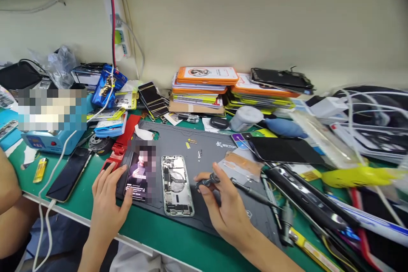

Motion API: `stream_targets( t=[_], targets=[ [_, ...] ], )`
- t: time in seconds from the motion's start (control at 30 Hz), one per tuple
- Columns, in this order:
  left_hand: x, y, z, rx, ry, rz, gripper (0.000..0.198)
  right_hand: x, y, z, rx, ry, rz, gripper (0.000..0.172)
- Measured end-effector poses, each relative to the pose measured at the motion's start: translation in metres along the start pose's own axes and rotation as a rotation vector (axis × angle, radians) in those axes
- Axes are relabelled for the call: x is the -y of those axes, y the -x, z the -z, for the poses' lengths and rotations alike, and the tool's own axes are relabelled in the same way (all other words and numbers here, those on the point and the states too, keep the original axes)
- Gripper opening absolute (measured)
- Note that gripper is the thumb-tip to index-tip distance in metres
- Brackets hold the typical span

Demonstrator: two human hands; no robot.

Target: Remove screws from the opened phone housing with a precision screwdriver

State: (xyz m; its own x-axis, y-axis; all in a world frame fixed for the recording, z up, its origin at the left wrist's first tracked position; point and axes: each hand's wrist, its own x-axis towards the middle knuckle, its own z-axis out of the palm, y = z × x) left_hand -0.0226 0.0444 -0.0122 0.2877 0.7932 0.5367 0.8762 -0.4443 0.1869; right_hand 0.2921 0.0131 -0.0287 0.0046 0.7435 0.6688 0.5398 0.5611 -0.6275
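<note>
My left hand (110, 193) has its fingers spread at the left side of a lit phone (138, 178); the thumb lies over the phone's lower left part. My right hand (228, 204) is closed around a dark grey screwdriver (208, 179), held between thumb and fingers just right of an opened phone (177, 187). That opened phone lies flat on a dark grey mat (210, 140), its inner parts and round coil showing. Beyond it are small yellow pieces (188, 145) and tiny metal bits (199, 154). Another grey screwdriver (255, 193) lies behind my right hand.
Stacked orange boxes (207, 75) stand against the wall. To the left are a blue machine (54, 138), a dark phone (70, 174) on a white cable, and a yellow lighter (40, 170). A black screen (283, 150) and piled tools crowd the right. Someone's arm (8, 178) shows far left.
</note>
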Motion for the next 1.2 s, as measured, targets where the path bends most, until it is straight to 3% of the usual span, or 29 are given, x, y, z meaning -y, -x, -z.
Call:
stream_targets(
  t=[0.27,0.4,0.57,0.67,0.93,1.2],
  targets=[
    [0.001,-0.004,0.003,-0.07,0.03,-0.014,0.042,0.002,-0.004,0.002,-0.077,-0.076,-0.047,0.076],
    [-0.015,0.002,0.015,-0.228,0.13,-0.079,0.026,0.008,-0.004,0.005,-0.019,-0.176,0.007,0.073],
    [-0.068,0.013,0.008,-0.054,0.273,-0.202,0.021,0.025,0.004,0.001,0.041,-0.273,0.003,0.069],
    [-0.089,0.014,-0.007,0.004,0.302,-0.145,0.019,0.029,0.002,-0.007,0.084,-0.3,-0.025,0.066],
    [-0.086,0.02,-0.013,0.016,0.314,-0.089,0.022,0.021,-0.016,-0.032,0.151,-0.293,0.069,0.063],
    [-0.091,0.019,-0.016,0.035,0.271,-0.083,0.029,0.016,-0.019,-0.035,0.127,-0.203,0.1,0.071]
  ],
)
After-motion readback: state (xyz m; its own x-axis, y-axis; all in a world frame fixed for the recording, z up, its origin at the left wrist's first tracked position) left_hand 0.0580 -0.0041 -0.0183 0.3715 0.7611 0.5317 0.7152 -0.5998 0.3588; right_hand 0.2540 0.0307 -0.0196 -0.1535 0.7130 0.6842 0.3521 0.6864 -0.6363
